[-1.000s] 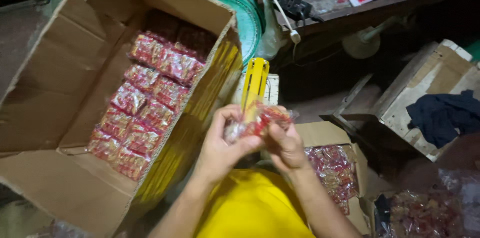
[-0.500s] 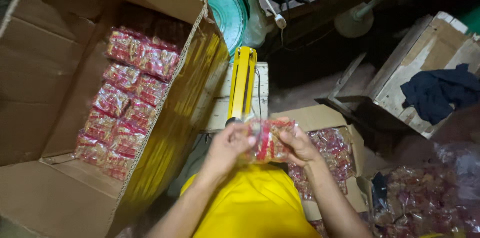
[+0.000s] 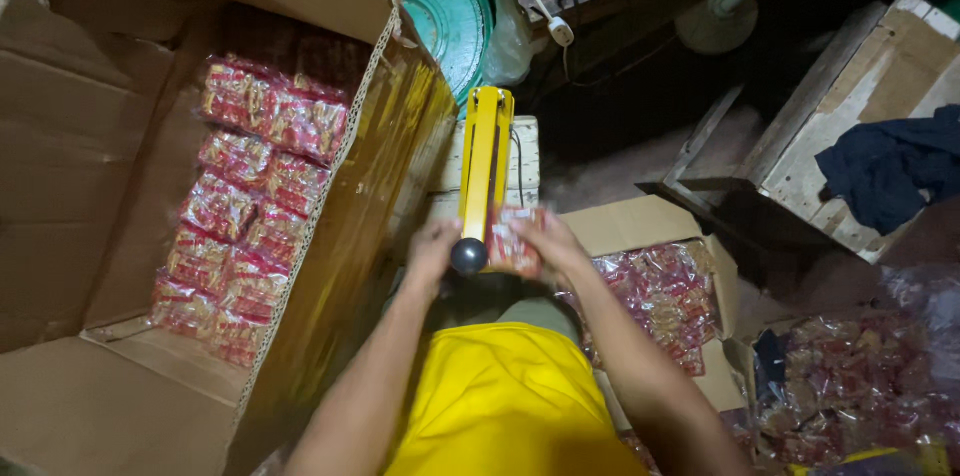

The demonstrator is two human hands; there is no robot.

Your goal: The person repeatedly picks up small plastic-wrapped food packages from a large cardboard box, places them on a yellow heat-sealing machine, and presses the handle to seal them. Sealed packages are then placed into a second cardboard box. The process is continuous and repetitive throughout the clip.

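A small clear packet [image 3: 512,241] of red sweets sits near the middle, held by both hands against the near end of a yellow sealer [image 3: 485,171], apparently so its open edge lies under the bar; the right hand [image 3: 555,248] grips the packet, while the left hand [image 3: 432,248] steadies it beside the sealer's black knob [image 3: 468,256]. Sealed red packets lie in rows in the big cardboard box [image 3: 90,176] on the left, and loose ones fill a smaller box [image 3: 660,286] on the right.

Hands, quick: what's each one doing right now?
Left hand: curled by the sealer's black knob; grip cannot be told.
Right hand: closed on a red packet, held at the yellow sealer.
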